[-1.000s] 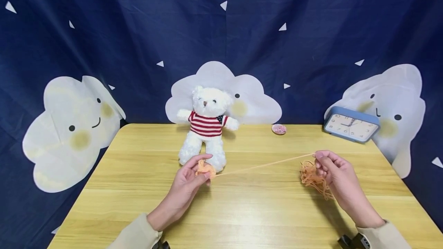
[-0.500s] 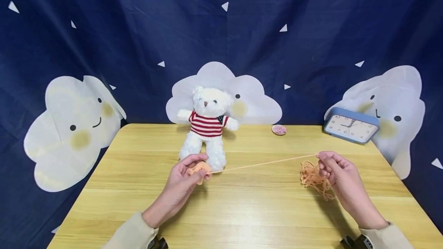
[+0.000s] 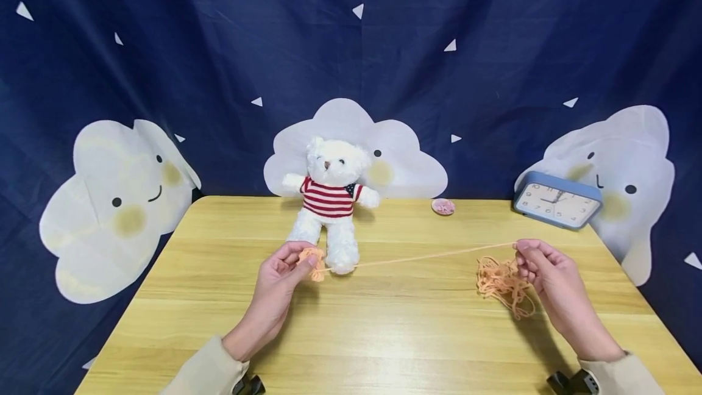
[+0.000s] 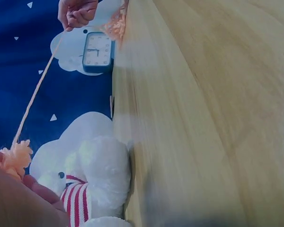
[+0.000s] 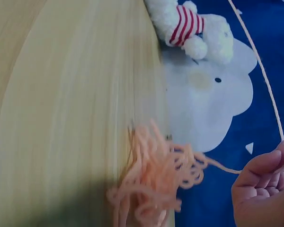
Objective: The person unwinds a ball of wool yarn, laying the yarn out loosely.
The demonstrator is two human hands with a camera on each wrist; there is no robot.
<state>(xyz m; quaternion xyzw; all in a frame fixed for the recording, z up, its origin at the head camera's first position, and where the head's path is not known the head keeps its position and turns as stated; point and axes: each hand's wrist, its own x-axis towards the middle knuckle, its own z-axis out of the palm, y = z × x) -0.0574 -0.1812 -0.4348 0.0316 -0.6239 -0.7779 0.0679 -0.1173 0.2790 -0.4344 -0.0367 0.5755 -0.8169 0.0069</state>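
Note:
Between thumb and fingers my left hand (image 3: 280, 276) holds a small peach crocheted piece (image 3: 310, 263); its ruffled edge shows in the left wrist view. From it a taut strand of yarn (image 3: 422, 259) runs rightward to my right hand (image 3: 554, 276), whose thumb and forefinger pinch it while the other fingers curl in. Beside and below the right hand, a loose tangle of peach yarn (image 3: 496, 282) lies on the table; the right wrist view shows a strand (image 5: 222, 166) leading from that heap to the hand. A white teddy bear (image 3: 329, 200) in a striped sweater sits just beyond the left hand.
A blue clock (image 3: 558, 200) stands at the back right of the wooden table (image 3: 384, 334). Left of it, near the back edge, lies a small round pink item (image 3: 443, 206). A dark blue curtain (image 3: 351, 47) with clouds hangs behind.
My left hand has moved left and turned the crocheted piece. My right hand has shifted slightly right, so the strand between them spans farther. The bear and clock stay put.

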